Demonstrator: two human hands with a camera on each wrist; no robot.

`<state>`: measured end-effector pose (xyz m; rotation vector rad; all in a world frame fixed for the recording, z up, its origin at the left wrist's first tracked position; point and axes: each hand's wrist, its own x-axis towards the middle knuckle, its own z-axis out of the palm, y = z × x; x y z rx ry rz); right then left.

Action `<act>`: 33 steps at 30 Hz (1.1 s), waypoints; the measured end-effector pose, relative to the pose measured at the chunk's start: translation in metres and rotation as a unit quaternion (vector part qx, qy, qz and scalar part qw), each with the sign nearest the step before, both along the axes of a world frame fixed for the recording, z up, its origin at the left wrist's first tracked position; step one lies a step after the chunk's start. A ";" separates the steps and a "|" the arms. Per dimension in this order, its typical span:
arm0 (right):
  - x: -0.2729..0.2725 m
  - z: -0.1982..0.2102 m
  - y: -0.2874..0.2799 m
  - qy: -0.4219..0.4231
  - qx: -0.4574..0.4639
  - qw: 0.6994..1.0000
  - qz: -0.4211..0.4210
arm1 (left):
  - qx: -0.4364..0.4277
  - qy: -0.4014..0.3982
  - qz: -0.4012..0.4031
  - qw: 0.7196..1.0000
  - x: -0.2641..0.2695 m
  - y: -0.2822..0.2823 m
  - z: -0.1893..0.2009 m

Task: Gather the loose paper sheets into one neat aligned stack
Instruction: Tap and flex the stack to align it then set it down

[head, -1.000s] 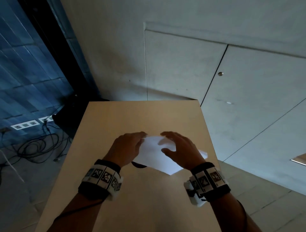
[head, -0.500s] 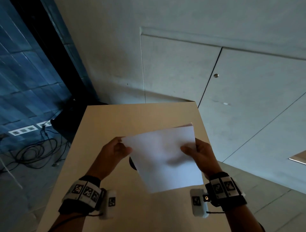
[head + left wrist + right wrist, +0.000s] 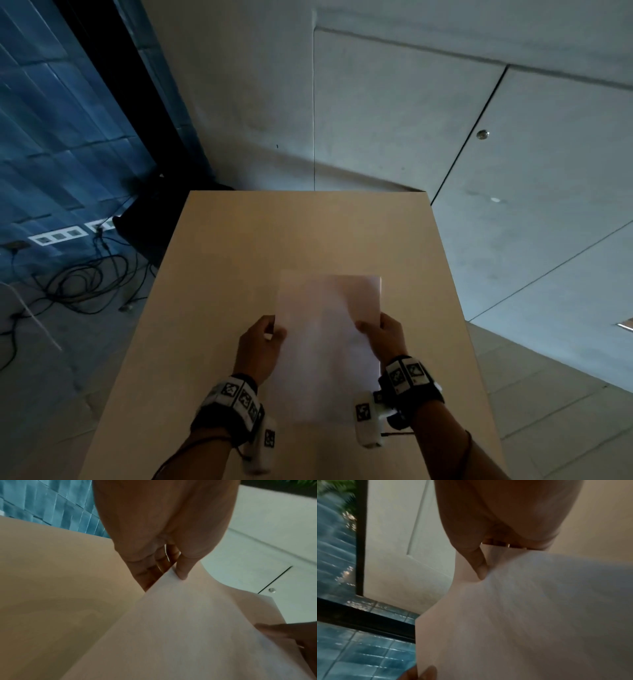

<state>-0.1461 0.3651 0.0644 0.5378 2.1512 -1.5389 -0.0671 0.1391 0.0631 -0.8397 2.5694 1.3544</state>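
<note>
White paper sheets (image 3: 327, 346) that sat skewed a moment ago are now squared upright above the bench (image 3: 239, 260); my left hand (image 3: 257, 346) and right hand (image 3: 385, 337) each pinch a side edge, so tapping them level probably comes next.

A light wooden surface (image 3: 308, 233) stands in a dim room. Behind it is a grey wall (image 3: 394, 113) with thin lines. Blue tiles (image 3: 51, 120) show on the left. Black cables (image 3: 78, 284) lie on the floor (image 3: 51, 394).
</note>
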 end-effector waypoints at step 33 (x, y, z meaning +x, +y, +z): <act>-0.044 -0.055 -0.027 0.000 0.283 0.944 0.172 | -0.193 -0.152 -0.047 0.968 -0.035 -0.041 -0.067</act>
